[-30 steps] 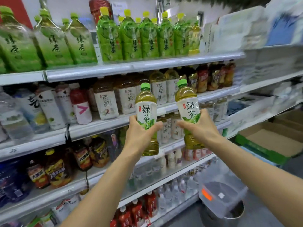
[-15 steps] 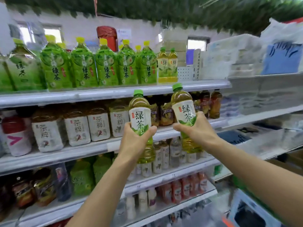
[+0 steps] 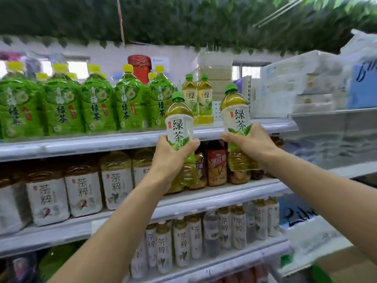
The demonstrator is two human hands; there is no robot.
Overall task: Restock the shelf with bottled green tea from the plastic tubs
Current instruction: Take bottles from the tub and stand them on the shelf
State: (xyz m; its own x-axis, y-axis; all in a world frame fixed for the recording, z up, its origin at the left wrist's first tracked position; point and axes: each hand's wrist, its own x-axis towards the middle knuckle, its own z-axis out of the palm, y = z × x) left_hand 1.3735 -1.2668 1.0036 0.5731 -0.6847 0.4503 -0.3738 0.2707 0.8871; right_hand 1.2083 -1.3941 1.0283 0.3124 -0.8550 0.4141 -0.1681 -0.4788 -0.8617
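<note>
Bottles in hand: left hand (image 3: 173, 155) and right hand (image 3: 252, 142) each have fingers wrapped around one green tea bottle, left bottle (image 3: 179, 123), right bottle (image 3: 235, 113).
Placed: two matching bottles (image 3: 196, 99) stand on the top shelf (image 3: 122, 139), just beyond the fingers.
Left: both held bottles are not yet set down; tubs out of view.

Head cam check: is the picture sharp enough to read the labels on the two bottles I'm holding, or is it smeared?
Head view: both held bottles are sharp, the label on the left hand's green tea bottle and the right hand's bottle readable; motion blur smears the edges, worst on the stacked packages at right; wide-angle bowing curves the top shelf.
</note>
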